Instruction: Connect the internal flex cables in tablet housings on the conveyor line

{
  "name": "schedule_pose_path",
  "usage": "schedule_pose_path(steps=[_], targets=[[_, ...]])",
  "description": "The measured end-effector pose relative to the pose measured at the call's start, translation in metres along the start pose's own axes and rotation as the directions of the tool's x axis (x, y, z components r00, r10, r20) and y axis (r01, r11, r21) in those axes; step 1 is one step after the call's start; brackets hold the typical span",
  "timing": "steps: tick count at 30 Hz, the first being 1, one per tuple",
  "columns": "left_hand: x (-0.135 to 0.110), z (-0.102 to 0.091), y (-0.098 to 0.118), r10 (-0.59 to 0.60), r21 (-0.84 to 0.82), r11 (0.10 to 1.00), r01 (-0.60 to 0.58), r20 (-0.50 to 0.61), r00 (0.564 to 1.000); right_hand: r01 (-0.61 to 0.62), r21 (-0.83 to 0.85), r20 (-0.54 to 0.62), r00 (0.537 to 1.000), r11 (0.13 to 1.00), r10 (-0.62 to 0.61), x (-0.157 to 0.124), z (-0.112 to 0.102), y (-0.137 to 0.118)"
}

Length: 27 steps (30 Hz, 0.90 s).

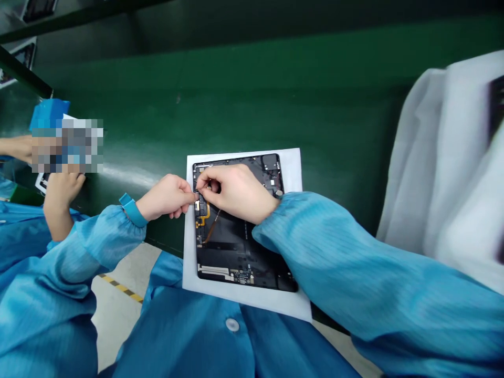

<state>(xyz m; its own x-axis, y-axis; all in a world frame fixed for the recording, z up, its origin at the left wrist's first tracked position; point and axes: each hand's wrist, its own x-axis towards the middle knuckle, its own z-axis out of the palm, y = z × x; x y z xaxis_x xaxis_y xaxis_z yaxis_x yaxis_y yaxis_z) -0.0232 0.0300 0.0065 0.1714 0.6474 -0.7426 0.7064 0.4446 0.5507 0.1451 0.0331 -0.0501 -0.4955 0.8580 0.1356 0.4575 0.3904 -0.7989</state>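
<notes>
An opened black tablet (232, 247), its inner boards and an orange flex cable (203, 215) showing, lies on a white sheet (291, 168) at the near edge of a green belt. My left hand (167, 197) is curled, its fingertips pinched at the tablet's left edge by the flex cable. My right hand (236, 189) rests over the tablet's upper half, thumb and forefinger pinched on a small part at the same spot. What the fingers hold is too small to name.
The green conveyor belt (244, 100) runs across the view. A co-worker in a blue smock stands at the left, one hand (63, 186) raised. White cloth (444, 157) hangs at the right. Floor with a yellow-black stripe (120, 287) shows below the belt.
</notes>
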Motion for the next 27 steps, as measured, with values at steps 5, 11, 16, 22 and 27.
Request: schedule_pose_path(steps=[5,11,16,22,27], targets=[[0.000,0.001,0.007,0.033,0.184,0.983,-0.022,-0.056,0.998,0.075,-0.046,-0.004,0.997,0.996,-0.075,-0.006,0.000,0.001],[0.001,-0.001,0.015,0.359,0.600,0.772,-0.208,-0.143,0.922,0.202,-0.296,0.037,0.979,0.934,-0.200,-0.023,-0.005,-0.002],[0.007,-0.009,0.013,0.438,0.668,0.689,-0.282,-0.074,0.896,0.200,-0.440,0.113,0.980,0.875,-0.167,-0.030,-0.013,-0.008],[0.016,-0.015,0.014,0.572,0.741,0.505,-0.442,0.096,0.815,0.164,-0.495,0.153,0.983,0.853,-0.100,-0.032,-0.019,-0.008],[0.025,-0.017,0.018,0.583,0.700,0.493,-0.517,0.176,0.793,0.142,-0.518,0.157,0.985,0.844,-0.069,-0.032,-0.020,-0.008]])
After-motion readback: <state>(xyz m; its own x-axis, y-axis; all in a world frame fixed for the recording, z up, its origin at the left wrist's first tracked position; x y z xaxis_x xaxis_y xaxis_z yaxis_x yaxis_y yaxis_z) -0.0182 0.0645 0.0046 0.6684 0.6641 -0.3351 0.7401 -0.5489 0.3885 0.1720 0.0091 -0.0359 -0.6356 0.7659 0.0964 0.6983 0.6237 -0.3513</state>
